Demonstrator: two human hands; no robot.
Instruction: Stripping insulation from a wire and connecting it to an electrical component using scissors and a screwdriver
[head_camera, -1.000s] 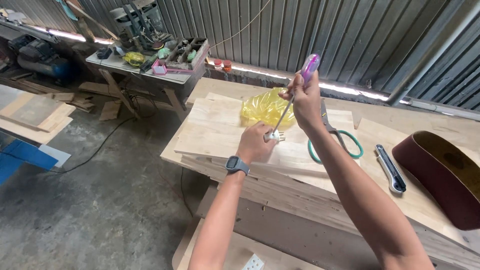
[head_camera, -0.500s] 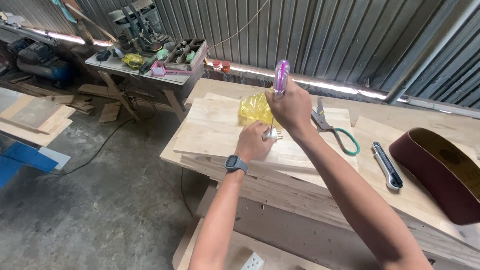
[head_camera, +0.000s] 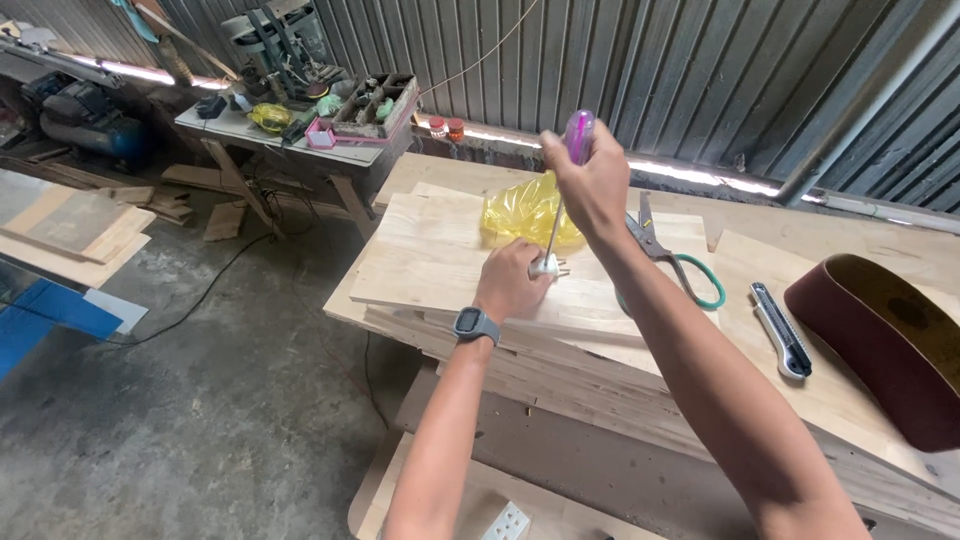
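On the workbench, head view only, so just the one angle. Right hand (head_camera: 592, 185) wrapped tight around a purple-handled screwdriver (head_camera: 563, 190), fingers closed in a fist grip, shaft pointing straight down into a small white plug (head_camera: 547, 266). Left hand (head_camera: 512, 283) pressed down on that plug, fingers curled over it and pinching it against the top wooden board (head_camera: 430, 260); exact fingertip spread hard to tell, since the knuckles hide most of it. Biggest worry, probably: tip slipping out of the screw and jabbing the left fingers, sitting right beside the blade. Likely causes would be the high grip on the handle, a tiny part held only by hand, and a smooth board underneath. Could also skate sideways, because the boards look loosely stacked. Plug itself: small, white, with metal prongs poking out to the right, lying near the middle of the board just in front of a crumpled yellow plastic bag (head_camera: 525, 212). Off to the right, green-handled scissors (head_camera: 672, 258), a utility knife (head_camera: 782, 330) and a dark red sanding belt (head_camera: 885, 345), all well apart from the hands.
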